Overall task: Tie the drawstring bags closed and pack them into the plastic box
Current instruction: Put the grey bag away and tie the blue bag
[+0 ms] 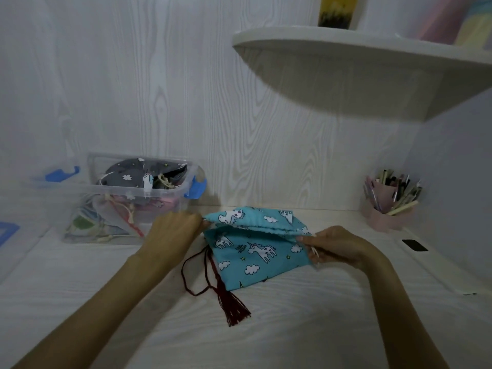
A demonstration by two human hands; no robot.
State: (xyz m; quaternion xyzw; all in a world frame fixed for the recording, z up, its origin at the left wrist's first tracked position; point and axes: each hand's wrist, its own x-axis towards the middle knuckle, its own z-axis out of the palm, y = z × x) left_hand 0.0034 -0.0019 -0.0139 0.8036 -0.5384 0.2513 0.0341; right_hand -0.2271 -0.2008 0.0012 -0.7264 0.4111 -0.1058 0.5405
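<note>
While I watch from the head view, I start at the far left, where a blue lid [6,233] peeks in at the edge of the table [266,328]. Next comes the box [127,203], clear plastic with blue clips, standing against the wall. It already holds several bags, a grey bag [138,174] with clouds on top and paler ones beneath with cream cords showing through the side.

Just right of the box, my left hand [170,233] has its fingers curled, pinching the left end of the blue bag [255,249] at its mouth. A dark red cord [194,272] loops loose on the table below that hand, ending in a tassel [237,310] that lies flat near the bag's lower left corner.

The blue bag, printed with unicorns and clouds, lies on the table between both hands, its top edge folded over and lifted a little.

My right hand [338,249] pinches the bag's right end, thumb on top, with a pale cord [315,250] showing at its fingers.

Farther right, a pink cup [386,217] of pens stands by the wall, and a small dark object [414,245] lies flat nearby. A shelf [346,62] hangs above.
</note>
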